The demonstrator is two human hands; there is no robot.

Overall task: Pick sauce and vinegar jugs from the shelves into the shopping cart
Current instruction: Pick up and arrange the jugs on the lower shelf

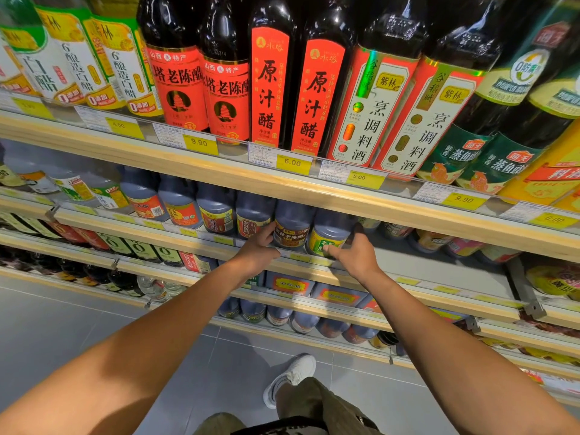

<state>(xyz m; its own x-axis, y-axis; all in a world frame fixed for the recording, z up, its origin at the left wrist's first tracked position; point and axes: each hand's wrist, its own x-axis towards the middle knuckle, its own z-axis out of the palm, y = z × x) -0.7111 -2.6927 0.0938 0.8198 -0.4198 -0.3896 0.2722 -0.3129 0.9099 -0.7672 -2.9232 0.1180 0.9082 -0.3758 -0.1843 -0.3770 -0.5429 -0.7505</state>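
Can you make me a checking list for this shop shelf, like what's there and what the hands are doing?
Surface: middle shelf, wooden front edge, bare stretch on the right.
Job's things: dark jugs in a row; brown-label jug and green-label jug side by side; cart not in view.
Clutter: tall bottles on the shelf above; yellow price tags.
Hands: left hand touches the brown-label jug's left side, grip unclear; right hand grips the green-label jug.
Cables: nothing seen.
Surroundings: grey floor, white shoe, more stocked shelves below.
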